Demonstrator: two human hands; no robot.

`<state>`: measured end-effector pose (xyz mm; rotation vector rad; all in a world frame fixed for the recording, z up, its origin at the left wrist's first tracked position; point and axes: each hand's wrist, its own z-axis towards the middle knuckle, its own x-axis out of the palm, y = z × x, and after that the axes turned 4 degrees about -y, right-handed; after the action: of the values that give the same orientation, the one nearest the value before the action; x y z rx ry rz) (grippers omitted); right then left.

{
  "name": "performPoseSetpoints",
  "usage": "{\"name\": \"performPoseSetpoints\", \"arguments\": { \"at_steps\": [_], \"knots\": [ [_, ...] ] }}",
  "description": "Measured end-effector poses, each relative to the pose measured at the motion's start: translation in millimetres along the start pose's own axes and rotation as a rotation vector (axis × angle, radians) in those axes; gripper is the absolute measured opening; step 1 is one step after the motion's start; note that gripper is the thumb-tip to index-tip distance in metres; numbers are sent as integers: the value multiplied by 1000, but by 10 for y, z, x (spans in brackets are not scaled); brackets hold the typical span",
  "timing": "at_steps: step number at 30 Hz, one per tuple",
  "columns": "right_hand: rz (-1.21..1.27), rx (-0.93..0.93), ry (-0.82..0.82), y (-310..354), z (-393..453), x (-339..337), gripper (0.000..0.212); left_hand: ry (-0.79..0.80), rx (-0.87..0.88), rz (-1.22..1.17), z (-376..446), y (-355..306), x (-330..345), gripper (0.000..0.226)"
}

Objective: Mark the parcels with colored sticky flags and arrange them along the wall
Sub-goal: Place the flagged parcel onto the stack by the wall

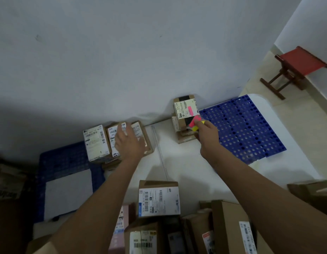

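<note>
Two hands reach toward parcels at the wall.
Left hand (pixel 128 142) lies flat, fingers loosely together, on the parcel row (pixel 111 142); right hand (pixel 206 132) pinches sticky flags (pixel 194 123) beside the flagged parcel stack (pixel 185 114).

A pink and yellow pad of sticky flags (pixel 195 124) sits at centre right beside a brown parcel (pixel 184 114) with a white label, black band and pink flag, next to a blue perforated mat (pixel 250 129), with a red-topped stool (pixel 296 68) at upper right.
</note>
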<state>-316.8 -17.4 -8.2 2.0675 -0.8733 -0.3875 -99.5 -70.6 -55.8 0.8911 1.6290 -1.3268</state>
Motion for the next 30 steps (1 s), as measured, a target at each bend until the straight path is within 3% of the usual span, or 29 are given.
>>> {"name": "performPoseSetpoints", "arguments": {
  "at_steps": [3, 6, 11, 15, 19, 22, 25, 29, 30],
  "knots": [
    [-11, 5, 35, -79, -157, 112, 22, 119, -99, 154, 58, 341, 15, 72],
    [-12, 17, 62, -164, -293, 178, 7, 158, -28, 222, 58, 406, 24, 73],
    [-45, 28, 81, -278, -453, 201, 11, 171, 8, 184, -3, 295, 0, 68],
    [-9, 49, 127, -327, -524, 172, 20, 130, -32, -45, -14, 278, -77, 69],
    [39, 155, 269, -397, -591, 128, 8, 80, 88, -355, -233, 242, -348, 77],
    [65, 281, 379, -478, -693, 101, 34, 121, 183, -566, -681, 174, -627, 75],
    [133, 335, 489, -518, -855, 98, 40, 244, 225, -658, -1112, 137, -825, 84],
    [201, 314, 530, -578, -1012, 26, 45, 410, -81, -1062, -1337, 264, -1045, 40],
    [205, 308, 551, -600, -1041, -2, 41, 464, -126, -1148, -1347, 337, -1084, 39]
  ]
}}
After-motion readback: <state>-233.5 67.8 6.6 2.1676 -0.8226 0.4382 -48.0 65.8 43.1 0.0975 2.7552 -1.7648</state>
